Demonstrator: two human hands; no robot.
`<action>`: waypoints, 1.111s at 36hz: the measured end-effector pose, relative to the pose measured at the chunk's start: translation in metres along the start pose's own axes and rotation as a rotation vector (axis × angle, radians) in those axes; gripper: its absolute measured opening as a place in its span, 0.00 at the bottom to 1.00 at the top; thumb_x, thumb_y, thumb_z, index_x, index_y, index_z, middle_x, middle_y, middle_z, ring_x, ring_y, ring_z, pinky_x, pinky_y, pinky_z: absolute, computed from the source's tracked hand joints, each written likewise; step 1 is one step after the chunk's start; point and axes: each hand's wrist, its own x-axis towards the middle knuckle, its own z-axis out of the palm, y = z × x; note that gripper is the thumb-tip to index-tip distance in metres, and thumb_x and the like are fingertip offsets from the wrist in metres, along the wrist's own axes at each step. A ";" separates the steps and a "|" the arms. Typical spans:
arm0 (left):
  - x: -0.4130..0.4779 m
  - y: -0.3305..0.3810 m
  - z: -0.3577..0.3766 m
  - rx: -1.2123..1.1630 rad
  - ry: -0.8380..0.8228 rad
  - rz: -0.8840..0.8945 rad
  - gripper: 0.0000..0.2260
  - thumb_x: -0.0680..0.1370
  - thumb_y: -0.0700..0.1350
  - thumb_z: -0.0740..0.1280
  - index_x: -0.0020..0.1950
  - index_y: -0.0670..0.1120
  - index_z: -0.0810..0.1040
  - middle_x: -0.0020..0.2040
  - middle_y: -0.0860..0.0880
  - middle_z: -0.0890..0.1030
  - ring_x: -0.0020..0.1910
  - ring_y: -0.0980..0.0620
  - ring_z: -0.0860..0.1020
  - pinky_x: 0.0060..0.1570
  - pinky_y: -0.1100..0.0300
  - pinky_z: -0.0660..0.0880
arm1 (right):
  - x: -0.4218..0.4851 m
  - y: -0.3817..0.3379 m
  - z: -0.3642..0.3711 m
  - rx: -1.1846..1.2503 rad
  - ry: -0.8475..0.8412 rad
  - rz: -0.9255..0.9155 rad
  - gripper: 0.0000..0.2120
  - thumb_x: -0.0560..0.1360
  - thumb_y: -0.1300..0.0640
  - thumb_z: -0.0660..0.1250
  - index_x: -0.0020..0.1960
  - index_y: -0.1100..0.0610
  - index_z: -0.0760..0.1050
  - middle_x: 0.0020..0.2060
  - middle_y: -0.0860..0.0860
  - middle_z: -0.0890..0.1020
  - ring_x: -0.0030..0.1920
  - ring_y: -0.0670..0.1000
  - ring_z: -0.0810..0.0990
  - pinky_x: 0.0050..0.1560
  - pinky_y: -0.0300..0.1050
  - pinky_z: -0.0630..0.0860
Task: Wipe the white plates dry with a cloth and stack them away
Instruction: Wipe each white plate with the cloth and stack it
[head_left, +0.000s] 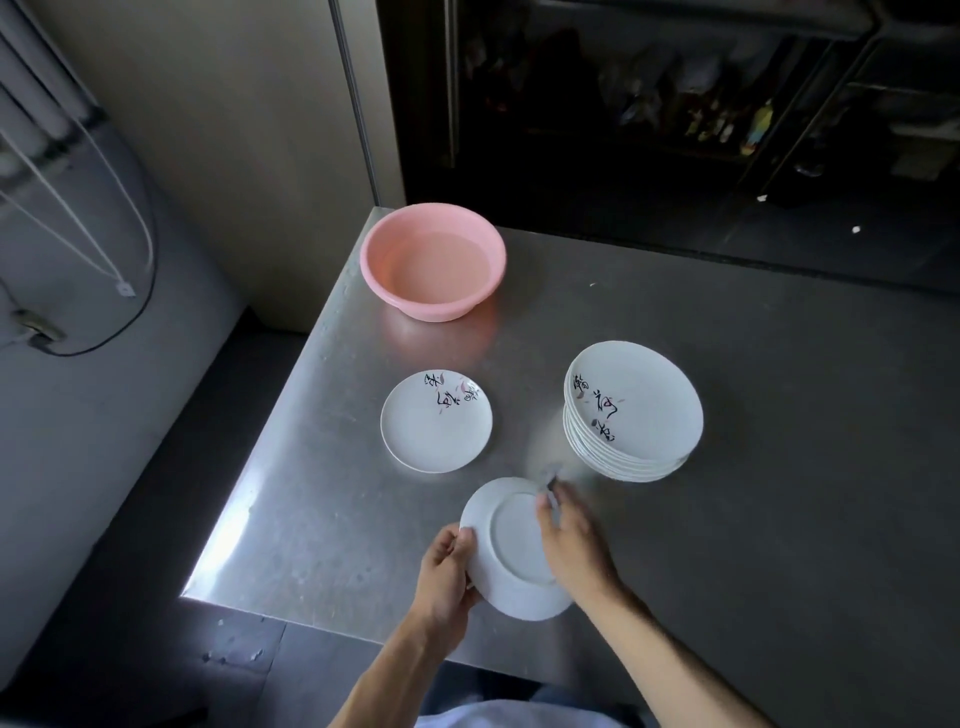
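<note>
I hold a white plate (511, 545) upside down above the near part of the steel table (727, 467). My left hand (447, 571) grips its left rim. My right hand (569, 540) lies on the plate's underside, and a small blurred bit of cloth (551, 480) shows at its fingertips. A single white plate (435, 422) with black and pink markings lies face up on the table to the left. To the right stands a stack of several white plates (634, 413) with the same markings.
A pink basin (432, 260) holding water sits at the table's far left corner. The table's left edge and near left corner (187, 592) drop to a dark floor. Dark shelving stands behind the table.
</note>
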 end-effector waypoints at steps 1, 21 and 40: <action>0.000 -0.001 0.000 -0.007 -0.002 -0.006 0.12 0.86 0.47 0.63 0.43 0.49 0.75 0.39 0.49 0.78 0.35 0.54 0.78 0.33 0.61 0.77 | -0.003 -0.001 0.007 -0.118 -0.066 -0.125 0.16 0.83 0.57 0.59 0.67 0.61 0.74 0.62 0.59 0.78 0.65 0.60 0.74 0.67 0.48 0.68; 0.010 -0.003 -0.001 -0.049 -0.014 0.019 0.11 0.87 0.50 0.61 0.56 0.44 0.78 0.47 0.45 0.85 0.44 0.48 0.84 0.42 0.55 0.82 | 0.002 0.014 0.031 -0.455 -0.372 -0.093 0.29 0.85 0.46 0.49 0.81 0.58 0.50 0.81 0.55 0.48 0.81 0.52 0.46 0.79 0.49 0.44; -0.004 -0.008 -0.002 0.024 -0.178 0.064 0.17 0.79 0.57 0.71 0.66 0.56 0.80 0.64 0.45 0.83 0.60 0.43 0.82 0.52 0.46 0.83 | -0.003 -0.010 0.018 0.106 0.004 0.008 0.24 0.81 0.50 0.50 0.72 0.55 0.72 0.67 0.52 0.77 0.67 0.55 0.72 0.72 0.53 0.64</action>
